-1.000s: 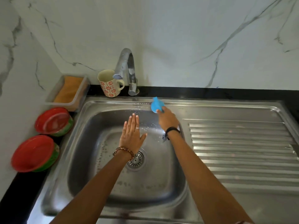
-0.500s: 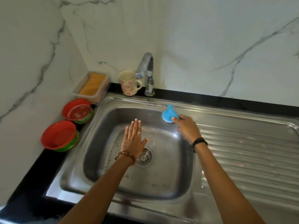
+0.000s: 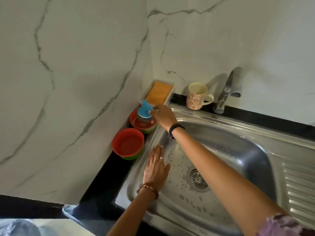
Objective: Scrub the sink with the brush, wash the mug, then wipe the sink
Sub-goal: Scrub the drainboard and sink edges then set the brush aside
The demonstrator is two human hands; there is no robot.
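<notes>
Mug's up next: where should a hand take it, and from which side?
Take the mug by its handle, which juts toward the faucet. It stands upright, so come in from the sink side, probably the free left hand.

i see the sink (image 3: pixel 226 138) basin open between my two arms, with only the drain (image 3: pixel 197 180) at its floor. my right hand (image 3: pixel 164 116) and forearm cross the basin's left rim, holding the brush (image 3: pixel 144 110) over the far red bowl (image 3: pixel 142 125). the near red bowl (image 3: pixel 128 143) fills the counter strip beside it. my left hand (image 3: pixel 156 167) lies flat on the left rim. the mug (image 3: pixel 197 96) and tap (image 3: pixel 226 91) stand behind the back rim, with the sponge tray (image 3: pixel 159 93) in the corner.
</notes>
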